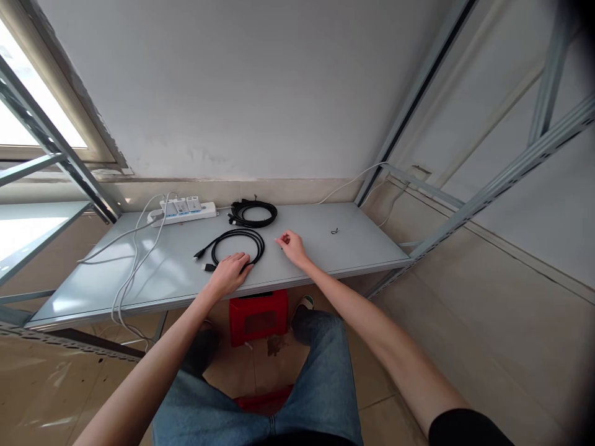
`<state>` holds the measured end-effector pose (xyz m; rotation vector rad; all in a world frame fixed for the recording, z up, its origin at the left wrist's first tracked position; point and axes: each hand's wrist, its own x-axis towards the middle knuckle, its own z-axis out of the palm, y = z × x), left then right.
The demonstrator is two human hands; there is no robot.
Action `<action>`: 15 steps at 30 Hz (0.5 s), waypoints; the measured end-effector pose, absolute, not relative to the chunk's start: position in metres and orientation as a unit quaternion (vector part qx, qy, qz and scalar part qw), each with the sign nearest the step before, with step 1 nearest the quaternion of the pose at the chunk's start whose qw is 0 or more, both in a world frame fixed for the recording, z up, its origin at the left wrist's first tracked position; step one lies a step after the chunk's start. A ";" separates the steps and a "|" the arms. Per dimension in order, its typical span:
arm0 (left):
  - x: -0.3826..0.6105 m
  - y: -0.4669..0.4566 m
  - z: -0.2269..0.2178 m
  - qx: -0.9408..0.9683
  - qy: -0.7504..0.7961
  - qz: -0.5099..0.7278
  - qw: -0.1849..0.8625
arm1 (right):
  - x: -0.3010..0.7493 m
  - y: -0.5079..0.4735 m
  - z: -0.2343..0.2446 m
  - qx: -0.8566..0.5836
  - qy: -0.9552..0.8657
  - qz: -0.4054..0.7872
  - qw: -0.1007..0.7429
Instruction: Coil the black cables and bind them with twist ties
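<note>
A black cable [238, 231] lies loosely coiled near the front of the grey shelf, with its two plug ends pointing left. My left hand [230, 272] is on the front of this coil, fingers and thumb closed around part of the cable. To the right of the coil, my right hand [292, 246] hovers just over the shelf, thumb and fingertips pinched together. What the pinch holds, if anything, is too small to make out. Behind the first coil lies a second coiled black cable [267, 223], touched by neither hand. A small black twist tie [334, 231] rests farther right.
A white power strip [204, 211] with several plugs stands at the back left of the shelf [307, 272]. White cords [136, 263] hang over its front edge. Metal posts [395, 133] frame both ends. Below is a red plastic stool [259, 317] between my legs.
</note>
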<state>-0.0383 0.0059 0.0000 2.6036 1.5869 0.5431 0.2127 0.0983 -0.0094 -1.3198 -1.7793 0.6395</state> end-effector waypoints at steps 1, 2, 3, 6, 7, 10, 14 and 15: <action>-0.038 0.005 0.001 0.840 0.514 0.171 0.011 | 0.196 0.095 -0.010 -0.529 -0.695 0.260 0.412; -0.038 0.004 0.002 0.840 0.517 0.167 -0.002 | 0.183 0.092 -0.011 -0.538 -0.691 0.251 0.412; -0.037 0.002 0.003 0.838 0.521 0.160 -0.013 | 0.173 0.088 -0.012 -0.541 -0.700 0.235 0.403; -0.037 -0.002 0.004 0.831 0.539 0.136 -0.021 | 0.159 0.077 -0.014 -0.517 -0.759 0.182 0.352; -0.037 -0.003 0.004 0.828 0.546 0.128 -0.018 | 0.159 0.075 -0.014 -0.506 -0.774 0.173 0.339; -0.035 -0.001 0.005 0.819 0.564 0.104 -0.017 | 0.163 0.073 -0.012 -0.502 -0.769 0.183 0.352; -0.027 0.009 0.010 0.825 0.564 0.043 -0.005 | 0.168 0.078 -0.008 -0.502 -0.721 0.237 0.414; -0.024 0.011 0.012 0.824 0.566 0.028 -0.003 | 0.169 0.078 -0.008 -0.497 -0.717 0.246 0.421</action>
